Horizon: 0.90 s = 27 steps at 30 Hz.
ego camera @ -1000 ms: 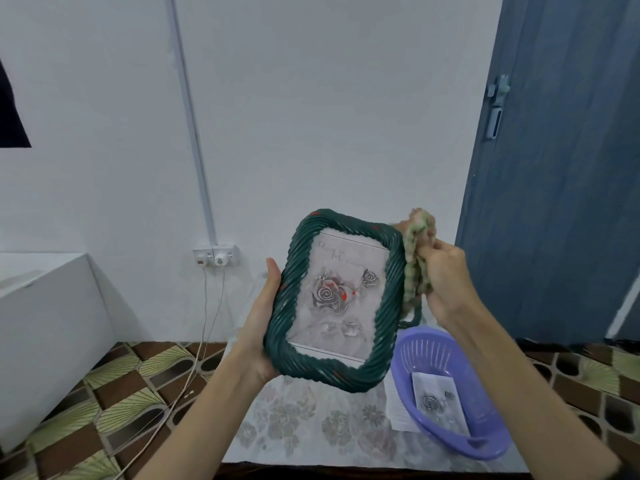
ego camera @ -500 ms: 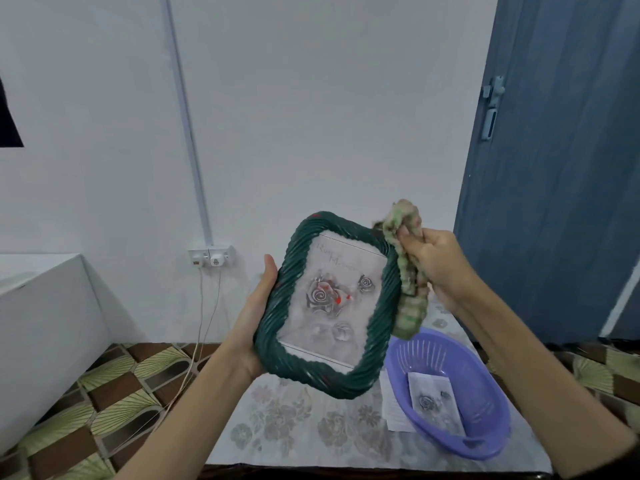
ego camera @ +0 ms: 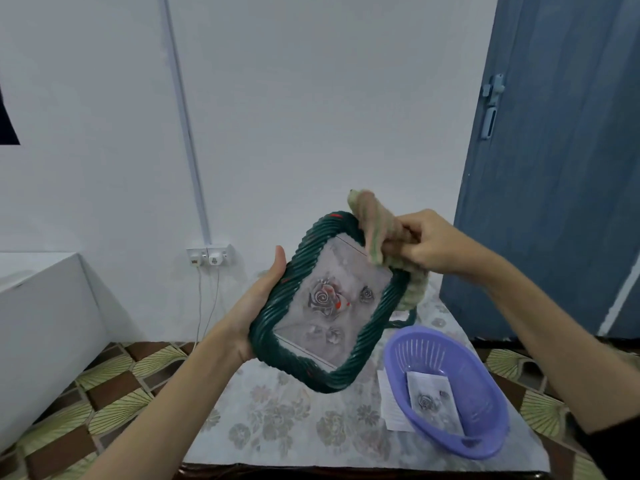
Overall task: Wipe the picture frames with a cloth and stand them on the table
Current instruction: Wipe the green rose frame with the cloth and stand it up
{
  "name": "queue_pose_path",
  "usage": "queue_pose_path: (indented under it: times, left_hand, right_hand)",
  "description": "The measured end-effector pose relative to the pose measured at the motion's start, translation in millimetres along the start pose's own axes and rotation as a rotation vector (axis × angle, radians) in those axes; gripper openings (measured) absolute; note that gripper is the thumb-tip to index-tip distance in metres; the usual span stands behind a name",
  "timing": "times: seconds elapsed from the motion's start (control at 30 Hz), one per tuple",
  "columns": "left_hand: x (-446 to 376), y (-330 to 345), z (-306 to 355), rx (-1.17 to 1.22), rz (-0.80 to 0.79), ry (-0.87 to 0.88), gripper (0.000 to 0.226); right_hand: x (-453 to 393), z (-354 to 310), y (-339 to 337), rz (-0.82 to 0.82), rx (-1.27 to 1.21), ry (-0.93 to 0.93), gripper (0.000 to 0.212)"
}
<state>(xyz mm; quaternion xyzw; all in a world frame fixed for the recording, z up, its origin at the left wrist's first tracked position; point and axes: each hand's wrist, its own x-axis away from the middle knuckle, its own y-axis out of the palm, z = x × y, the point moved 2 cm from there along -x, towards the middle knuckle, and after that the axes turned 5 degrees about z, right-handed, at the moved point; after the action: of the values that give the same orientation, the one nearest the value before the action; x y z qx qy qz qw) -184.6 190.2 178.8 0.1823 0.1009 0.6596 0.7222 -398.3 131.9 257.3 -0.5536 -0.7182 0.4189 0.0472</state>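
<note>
A: Where is the frame (ego camera: 327, 303) at this moment?

B: It is in the air above the table (ego camera: 277, 424), over the far part of it, tilted so its picture of roses faces the person. It touches nothing on the table.

A: Who holds it?

B: The left hand (ego camera: 258, 299) grips its left edge: the thumb lies along the front of the green twisted rim, and the other fingers are behind, where I cannot see them.

A: And the other hand?

B: The right hand (ego camera: 424, 245) has its fingers curled tight around a bunched cloth (ego camera: 375, 225), greenish and pink. The cloth presses on the top right corner of the frame, partly on the rim and partly on the glass. One end of it hangs down behind the right edge of the frame.

A: What else is on the table?

B: A purple basket (ego camera: 446, 389) stands near the right edge, toward the front. Inside lies another rose picture (ego camera: 433, 401), flat on the bottom. A white paper (ego camera: 389, 407) lies just beside the basket on its left, partly under it. Behind the table there is a blue door (ego camera: 561, 168), and a socket (ego camera: 209, 256) is on the wall
</note>
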Motion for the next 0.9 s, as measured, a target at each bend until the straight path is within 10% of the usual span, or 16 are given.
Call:
queue_pose_path:
  times: [0.1, 0.27, 0.4, 0.63, 0.8, 0.9]
  left_hand:
    - [-1, -3, -4, 0.041, 0.014, -0.006, 0.069]
    - [-1, -10, -6, 0.053, 0.001, -0.036, 0.072]
    - [2, -6, -13, 0.094, -0.048, -0.104, 0.085]
    - [5, -12, -10, 0.141, -0.06, -0.037, 0.068]
    - [3, -9, -6, 0.079, -0.029, -0.044, 0.074]
    - [3, -9, -3, 0.063, -0.016, -0.056, 0.075]
  right_hand:
    - [-6, 5, 5, 0.127, -0.161, 0.041, 0.026]
    - [3, 13, 4, -0.251, -0.276, 0.023, 0.019]
    - [-3, 12, 14, 0.042, -0.231, 0.05, 0.024]
    - [-13, 23, -9, 0.071, -0.941, 0.268, 0.019]
    - [-11, -5, -2, -0.345, -0.472, 0.073, 0.011]
    - [-13, -18, 9, -0.218, -0.213, 0.003, 0.008]
